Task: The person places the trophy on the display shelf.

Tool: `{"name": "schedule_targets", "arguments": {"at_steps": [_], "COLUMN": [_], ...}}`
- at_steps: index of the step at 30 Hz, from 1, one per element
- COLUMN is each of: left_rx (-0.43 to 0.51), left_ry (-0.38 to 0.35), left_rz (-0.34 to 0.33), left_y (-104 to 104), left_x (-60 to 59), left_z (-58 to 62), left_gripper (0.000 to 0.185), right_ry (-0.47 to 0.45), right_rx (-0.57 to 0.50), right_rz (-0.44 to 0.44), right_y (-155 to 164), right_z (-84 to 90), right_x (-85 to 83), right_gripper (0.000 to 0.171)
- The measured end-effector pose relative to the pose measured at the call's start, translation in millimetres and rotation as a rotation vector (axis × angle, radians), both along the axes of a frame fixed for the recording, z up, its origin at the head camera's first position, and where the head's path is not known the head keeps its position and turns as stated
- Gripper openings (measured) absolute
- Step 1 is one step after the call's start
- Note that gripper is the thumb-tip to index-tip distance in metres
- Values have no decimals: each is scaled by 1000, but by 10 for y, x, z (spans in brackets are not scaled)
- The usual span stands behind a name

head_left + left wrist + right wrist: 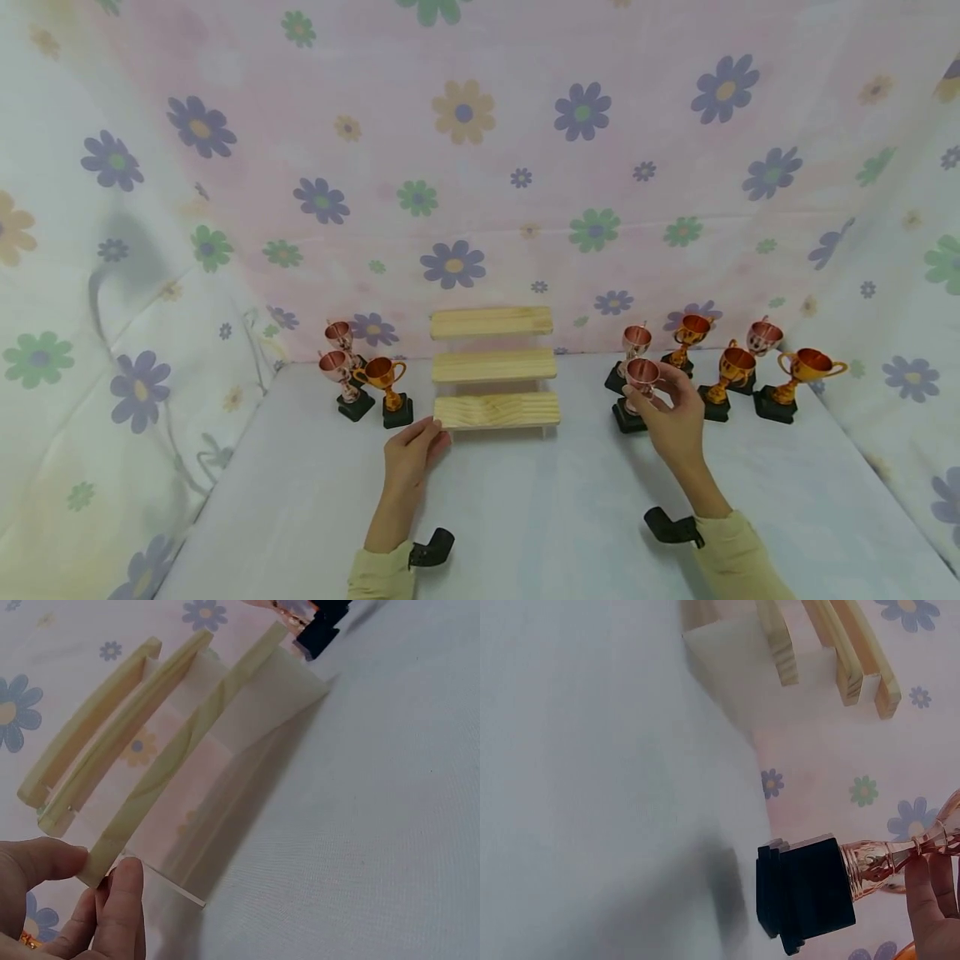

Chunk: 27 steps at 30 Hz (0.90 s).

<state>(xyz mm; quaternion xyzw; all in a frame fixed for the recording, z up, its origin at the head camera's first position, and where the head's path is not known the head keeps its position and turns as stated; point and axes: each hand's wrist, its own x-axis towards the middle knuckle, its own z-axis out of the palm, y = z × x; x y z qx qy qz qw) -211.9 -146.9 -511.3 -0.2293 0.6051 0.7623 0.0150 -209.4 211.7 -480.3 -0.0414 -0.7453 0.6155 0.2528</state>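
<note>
A three-tier stand with pale wooden planks on white side panels stands mid-table. My left hand pinches the left end of its lowest plank between thumb and fingers; in the left wrist view the thumb lies on top of the plank. To the right, my right hand holds a rose-gold trophy cup by its upper part. Its stepped black base shows in the right wrist view, over a shadow on the cloth. Another rose-gold trophy stands just behind it.
Two rose-gold trophies and a gold trophy stand left of the stand. Farther right are several more, including a gold trophy and a rose-gold trophy. Flowered cloth hangs behind the white table.
</note>
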Motion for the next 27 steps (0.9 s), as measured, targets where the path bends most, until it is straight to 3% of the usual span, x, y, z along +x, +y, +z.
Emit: {"name": "schedule_targets", "arguments": {"at_steps": [5, 17, 27], "left_rx": [10, 27, 36], "left_ry": [2, 19, 13], "left_rz": [13, 48, 46], "left_y": [-3, 21, 29], "left_x": [-9, -55, -42], "left_z": [-22, -42, -36], "left_gripper": [42, 38, 37], "right_ry": [35, 132, 195], "right_rx": [-26, 40, 35], "right_rz": [43, 135, 315], "right_y": [-90, -373, -688], "right_z": [22, 257, 485], "right_x": [1, 34, -76], "right_gripper": [50, 51, 50]}}
